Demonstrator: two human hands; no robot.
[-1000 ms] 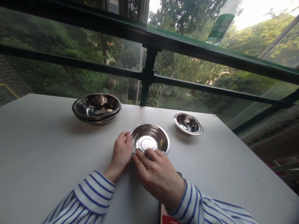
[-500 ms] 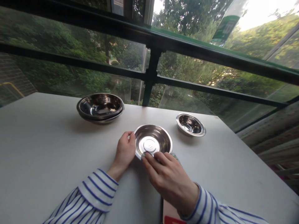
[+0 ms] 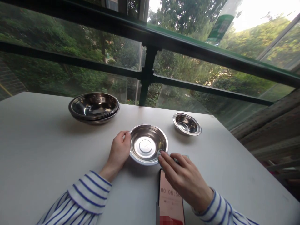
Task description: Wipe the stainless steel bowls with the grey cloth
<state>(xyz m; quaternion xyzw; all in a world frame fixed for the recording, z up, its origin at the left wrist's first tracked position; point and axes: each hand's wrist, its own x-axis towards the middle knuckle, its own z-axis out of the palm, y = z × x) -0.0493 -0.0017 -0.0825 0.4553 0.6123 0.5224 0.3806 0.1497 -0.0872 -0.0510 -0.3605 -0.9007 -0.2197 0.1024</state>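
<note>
Bowl [image 3: 146, 145] in centre of frame — left hand [image 3: 119, 149] pinching its left side, right hand [image 3: 185, 178] gripping cloth [image 3: 159, 153] at lower-right edge. Hard push there could twist bowl loose — slip could knock phone [image 3: 167, 195], lower centre.

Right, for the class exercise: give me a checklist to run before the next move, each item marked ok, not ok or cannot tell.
1. Bare left hand on the round silver metal bowl: ok, grip at the left rim.
2. Small grey-green cloth in the bare right hand, at that bowl: ok, by its lower-right rim.
3. That bowl flat on the white table: cannot tell.
4. Smaller, wide-rimmed silver metal bowl apart from both hands: ok.
5. Black-edged rectangular phone with pink screen, fully visible: not ok, right hand covers part.
</note>
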